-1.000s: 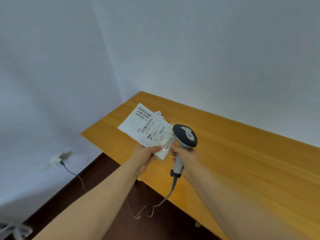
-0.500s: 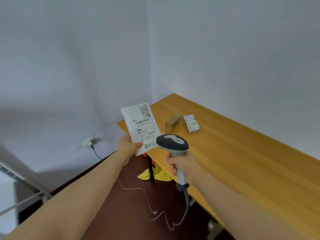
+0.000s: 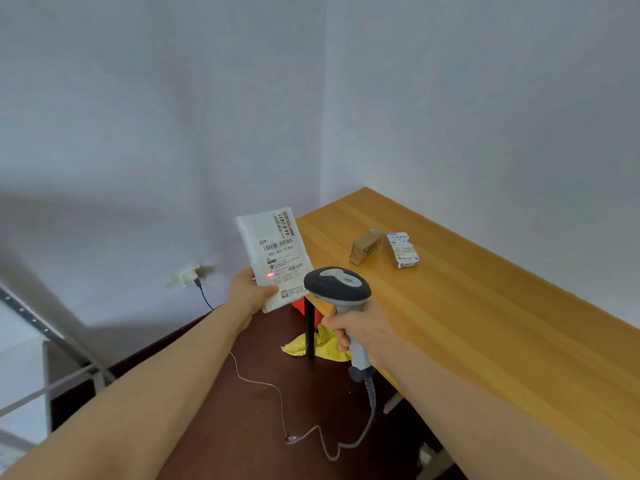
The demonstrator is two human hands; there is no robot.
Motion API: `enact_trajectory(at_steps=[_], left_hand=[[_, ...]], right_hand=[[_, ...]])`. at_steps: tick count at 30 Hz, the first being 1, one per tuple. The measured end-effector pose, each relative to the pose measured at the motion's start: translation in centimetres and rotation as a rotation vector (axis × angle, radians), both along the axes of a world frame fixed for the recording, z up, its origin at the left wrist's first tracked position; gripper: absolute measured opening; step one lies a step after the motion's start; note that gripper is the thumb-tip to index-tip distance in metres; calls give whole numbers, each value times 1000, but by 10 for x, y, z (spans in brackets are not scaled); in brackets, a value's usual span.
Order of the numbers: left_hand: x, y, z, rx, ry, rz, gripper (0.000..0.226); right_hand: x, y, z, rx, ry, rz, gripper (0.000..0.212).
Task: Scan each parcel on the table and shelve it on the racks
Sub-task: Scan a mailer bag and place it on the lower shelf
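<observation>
— White mailer bag: where do we hold it?
— Upright, just off the wooden table's left end, label toward us. Our left hand's thumb and fingers are clamped on its lower edge; a red dot glows on the label.
— Our right hand?
— Curled tight round the barcode scanner's handle, just right of the bag. Farther along the table sit 2 more: a brown carton beside a white labelled box.
</observation>
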State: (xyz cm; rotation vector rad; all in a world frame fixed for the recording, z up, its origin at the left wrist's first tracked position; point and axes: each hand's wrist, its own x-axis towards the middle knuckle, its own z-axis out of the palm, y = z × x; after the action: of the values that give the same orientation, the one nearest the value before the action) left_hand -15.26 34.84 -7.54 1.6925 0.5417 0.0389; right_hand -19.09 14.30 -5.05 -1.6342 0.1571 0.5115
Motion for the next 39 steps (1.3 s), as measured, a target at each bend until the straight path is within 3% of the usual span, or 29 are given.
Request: enact_trajectory(at_steps=[14, 25, 39], left_hand=[[-29, 48, -10, 53, 26, 46, 41], [-57, 79, -18, 170, 79, 189, 39], [-77, 85, -20, 166, 69, 231, 38]], right_hand=[[-15, 42, -3, -125, -12, 130, 25], [-31, 63, -9, -104, -11, 209, 26], [-38, 78, -12, -76, 37, 230, 31]])
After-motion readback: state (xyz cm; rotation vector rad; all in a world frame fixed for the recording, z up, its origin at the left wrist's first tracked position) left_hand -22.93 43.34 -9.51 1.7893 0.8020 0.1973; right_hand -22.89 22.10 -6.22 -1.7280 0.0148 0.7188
